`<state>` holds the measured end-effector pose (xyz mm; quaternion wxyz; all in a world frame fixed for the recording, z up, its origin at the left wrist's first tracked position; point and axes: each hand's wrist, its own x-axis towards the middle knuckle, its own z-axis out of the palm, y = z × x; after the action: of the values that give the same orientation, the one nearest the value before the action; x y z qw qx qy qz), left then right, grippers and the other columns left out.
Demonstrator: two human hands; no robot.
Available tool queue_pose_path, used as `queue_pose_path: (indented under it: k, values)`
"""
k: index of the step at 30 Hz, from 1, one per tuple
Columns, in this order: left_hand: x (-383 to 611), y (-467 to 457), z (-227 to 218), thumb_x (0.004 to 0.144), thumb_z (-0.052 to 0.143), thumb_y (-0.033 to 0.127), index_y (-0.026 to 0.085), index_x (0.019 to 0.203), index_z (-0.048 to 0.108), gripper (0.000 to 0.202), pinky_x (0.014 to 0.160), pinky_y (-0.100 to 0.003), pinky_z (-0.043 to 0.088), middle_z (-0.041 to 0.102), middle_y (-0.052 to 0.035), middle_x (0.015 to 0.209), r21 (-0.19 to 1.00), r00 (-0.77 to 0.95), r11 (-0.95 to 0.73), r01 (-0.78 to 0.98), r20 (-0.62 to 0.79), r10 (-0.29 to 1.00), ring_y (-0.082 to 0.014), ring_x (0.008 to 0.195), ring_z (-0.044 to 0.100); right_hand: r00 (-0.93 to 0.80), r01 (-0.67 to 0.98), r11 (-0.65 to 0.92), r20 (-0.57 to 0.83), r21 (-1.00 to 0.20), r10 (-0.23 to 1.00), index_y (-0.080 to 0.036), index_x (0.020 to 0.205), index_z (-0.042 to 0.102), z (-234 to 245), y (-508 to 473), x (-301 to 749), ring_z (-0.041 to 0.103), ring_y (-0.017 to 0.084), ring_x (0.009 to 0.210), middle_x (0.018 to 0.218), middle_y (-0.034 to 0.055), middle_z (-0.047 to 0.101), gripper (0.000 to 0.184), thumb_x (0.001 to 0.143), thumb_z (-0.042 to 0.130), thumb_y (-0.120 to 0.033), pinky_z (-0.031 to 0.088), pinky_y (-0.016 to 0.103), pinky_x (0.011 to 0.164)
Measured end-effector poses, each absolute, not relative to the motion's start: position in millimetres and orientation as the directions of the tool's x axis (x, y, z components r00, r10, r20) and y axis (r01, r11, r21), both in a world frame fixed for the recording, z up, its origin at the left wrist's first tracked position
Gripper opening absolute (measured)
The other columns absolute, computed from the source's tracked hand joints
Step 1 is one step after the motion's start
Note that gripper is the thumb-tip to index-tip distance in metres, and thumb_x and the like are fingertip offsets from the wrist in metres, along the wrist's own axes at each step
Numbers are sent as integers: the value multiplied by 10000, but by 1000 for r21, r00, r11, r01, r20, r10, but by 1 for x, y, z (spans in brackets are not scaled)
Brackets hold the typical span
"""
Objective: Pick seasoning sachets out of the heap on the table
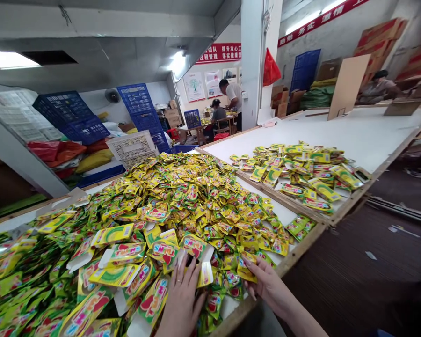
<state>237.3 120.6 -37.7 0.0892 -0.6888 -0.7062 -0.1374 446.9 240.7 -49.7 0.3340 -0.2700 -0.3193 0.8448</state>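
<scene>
My left hand point(184, 290) lies over several small printed cartons, its fingers stretched out and slightly apart. Its fingertips reach the lower edge of a yellow and green carton point(192, 244) with an open white end. Beside those fingers a carton's pale flap point(206, 274) sticks out. My right hand point(266, 285), near the table's wooden edge, pinches a small yellow packet point(244, 267) between thumb and fingers. Around both hands spreads a big heap of small yellow and green packets point(182, 187). More open-ended cartons point(117, 252) lie on the heap to the left.
A wooden rim point(301, 245) borders the white table. Beyond a divider, filled cartons point(301, 168) form a second pile. Behind stand a white crate point(133, 147), stacked blue crates point(142, 107) and a pillar point(250, 65). Several people work farther back; a cardboard sheet point(349, 86) stands upright.
</scene>
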Motion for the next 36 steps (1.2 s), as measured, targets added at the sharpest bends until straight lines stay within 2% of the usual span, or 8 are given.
queue_pose_path:
  k: [4,7,10,15,20,24,30,36]
  values:
    - [246,122,-46,855,408,133,263,1228,430,395,1073,-532,243,549,-24,1275,175,-60,-31,984,492,869,-247,1285,339,-648,-414,-612,-253,-674,718,-202,797,533,-43,241,448,554,51,467,646,-38,612,212,720,686,-328,392,136,387]
    - [251,120,-23,869,411,266,293,1231,436,363,1058,-510,298,531,-36,1291,599,-331,-21,800,470,818,-259,1250,394,-680,-377,-611,-240,-696,693,-177,766,550,-33,242,447,562,51,489,663,-29,616,208,701,707,-297,440,151,439]
    - [258,118,-2,821,484,433,273,1198,476,410,1016,-443,378,578,-56,1229,982,-596,-11,188,123,793,-264,1211,445,-700,-360,-588,-207,-724,683,-173,788,558,-18,244,446,555,53,476,664,-36,614,222,676,730,-258,458,165,446]
    - [277,114,-11,550,773,447,134,954,614,535,878,-406,466,694,-128,917,842,-285,210,-496,-387,877,-309,965,610,-718,-349,-571,-179,-743,672,-187,826,542,11,239,430,576,77,503,687,-38,621,307,626,764,-254,435,165,412]
    - [288,105,-19,523,811,429,167,936,576,542,746,-368,483,659,-49,740,893,-114,233,-386,-296,948,-228,727,627,-844,-188,-475,-106,-860,526,-163,806,599,30,229,402,545,56,517,653,-35,606,304,589,780,-276,396,138,434]
    - [282,99,-14,536,815,386,216,1158,463,734,910,-426,425,637,-66,946,918,-74,203,-341,-241,968,-271,960,588,-918,-56,-175,-19,-983,396,-172,821,667,37,231,397,572,106,748,829,-5,573,242,618,748,-277,477,218,694]
    - [276,96,-23,530,812,343,198,1385,65,1145,1120,-442,54,92,-133,1493,995,-39,100,-8,-100,994,-299,1364,25,-986,116,594,-22,-796,163,-192,869,682,58,237,409,532,186,887,928,42,575,204,667,679,-170,425,292,789]
    - [269,94,-40,567,784,415,256,1389,38,1121,1094,-490,159,318,-121,1421,972,103,90,-219,-69,992,-325,1317,240,-983,124,560,-23,-819,184,-185,935,639,62,235,417,551,126,736,846,19,625,229,709,613,-169,440,226,675]
